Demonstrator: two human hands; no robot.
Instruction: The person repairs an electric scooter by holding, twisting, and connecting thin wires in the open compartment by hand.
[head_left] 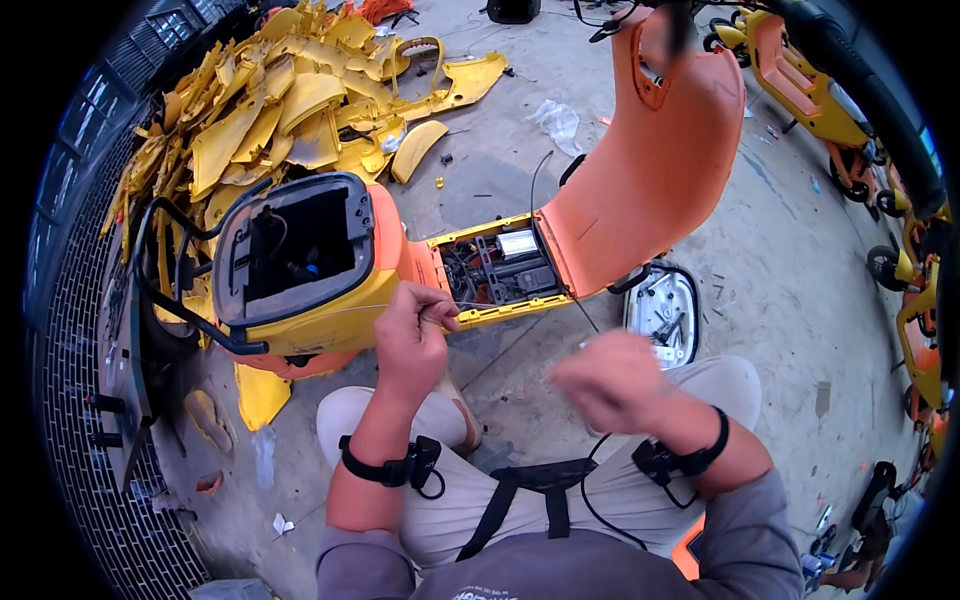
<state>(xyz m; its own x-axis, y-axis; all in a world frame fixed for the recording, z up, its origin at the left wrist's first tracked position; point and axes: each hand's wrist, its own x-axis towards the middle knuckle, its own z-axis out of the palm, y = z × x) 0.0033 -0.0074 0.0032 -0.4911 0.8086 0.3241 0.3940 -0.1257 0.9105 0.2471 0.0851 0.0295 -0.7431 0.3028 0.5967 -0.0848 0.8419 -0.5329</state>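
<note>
My left hand [412, 335] is closed, thumb and fingers pinching a thin pale cable [365, 306] in front of the scooter's yellow side. The cable runs out to both sides of the fingers. My right hand [612, 385] hovers over my right knee, smeared by motion; whether its fingers hold anything is hidden. A black cable [545, 215] crosses the scooter and comes down toward that hand. The orange and yellow scooter body [385, 240] lies before me. Its middle compartment [500, 268] is uncovered, showing wiring, black parts and a silver box.
At the left stands the scooter's open seat bucket [350, 200] with a black rail [150, 260]. The orange front panel [650, 160] rises at the right. A tray of metal parts [690, 300] sits beyond my right hand. Yellow panels [300, 100] are heaped behind; more scooters [800, 70] line the right.
</note>
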